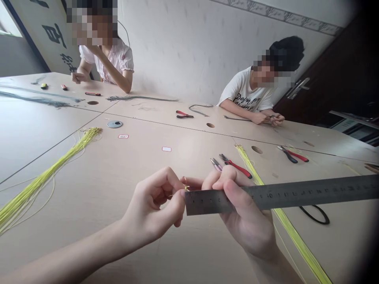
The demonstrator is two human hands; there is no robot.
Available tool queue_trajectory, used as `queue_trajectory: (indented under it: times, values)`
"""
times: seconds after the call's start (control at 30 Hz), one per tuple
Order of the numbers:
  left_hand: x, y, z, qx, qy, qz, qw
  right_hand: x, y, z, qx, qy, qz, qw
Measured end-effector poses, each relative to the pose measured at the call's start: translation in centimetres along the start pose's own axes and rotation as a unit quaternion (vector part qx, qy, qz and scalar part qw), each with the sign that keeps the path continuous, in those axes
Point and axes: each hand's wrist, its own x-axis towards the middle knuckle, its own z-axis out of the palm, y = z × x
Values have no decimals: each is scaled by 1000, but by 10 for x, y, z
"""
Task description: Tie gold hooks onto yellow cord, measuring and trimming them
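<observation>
My right hand (251,225) is closed around a steel ruler (310,192), thumb on its marked face. The ruler points left, its square end in front of my left fingertips. With finger and thumb pinched, my left hand (156,205) holds a thin yellow cord (186,188) right at that end. A small copper-coloured loop (184,180) shows just above the cord. The rest of the held cord is hidden by my fingers and the ruler.
Yellow cord bundles lie left (50,171) and right (293,232). Beyond my right hand are red-handled pliers (239,167) and snips (216,164); more pliers (293,154) lie farther right. A black ring (324,217) is beside the right bundle. Two people (106,67) (248,88) sit across the table.
</observation>
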Motion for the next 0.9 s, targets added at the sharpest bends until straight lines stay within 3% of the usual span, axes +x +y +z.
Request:
queue_trajectory:
  times: [0.2, 0.9]
  values:
    - [0, 2, -1, -44, -35, 36, 998, -1, -1, 0, 36, -26, 4, 999]
    - [0, 3, 2, -7, -14, 78, 997, -4, -5, -3, 19, -36, 15, 999]
